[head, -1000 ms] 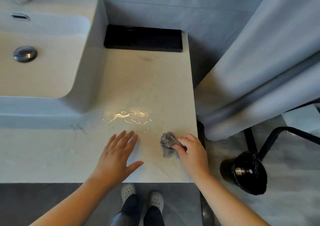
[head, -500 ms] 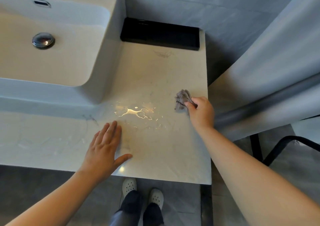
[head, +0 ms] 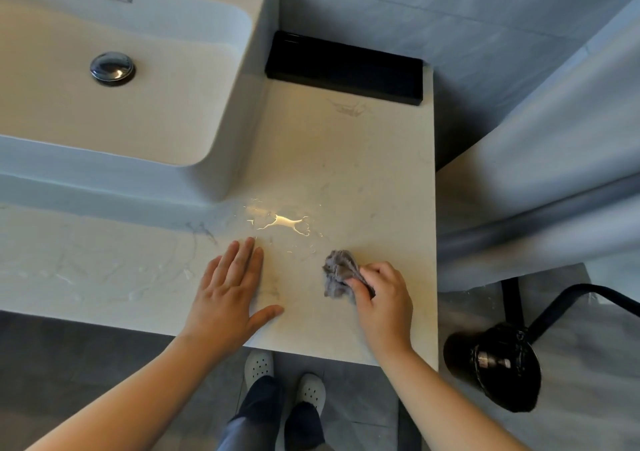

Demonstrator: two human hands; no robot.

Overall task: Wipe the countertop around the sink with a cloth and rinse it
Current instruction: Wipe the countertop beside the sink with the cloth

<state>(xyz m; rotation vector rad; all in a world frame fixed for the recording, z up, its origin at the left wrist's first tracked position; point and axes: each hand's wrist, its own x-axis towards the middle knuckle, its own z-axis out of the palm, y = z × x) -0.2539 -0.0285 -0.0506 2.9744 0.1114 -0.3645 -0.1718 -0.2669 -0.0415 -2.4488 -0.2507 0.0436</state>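
Right hand (head: 381, 298) grips a small crumpled grey cloth (head: 337, 272), pressing it on the pale marble-look table (head: 346, 159) near its front right corner. Left hand (head: 228, 294) lies flat on the table just beside, fingers straight. A glinting water puddle (head: 280, 223) sits just beyond the cloth, unwiped, so wiping looks only partly done. Rinsing at the white rectangular sink (head: 138, 121) is still to do.

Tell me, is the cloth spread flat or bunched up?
Bunched up. The cloth is a crumpled wad on the counter, pinched by the right hand.
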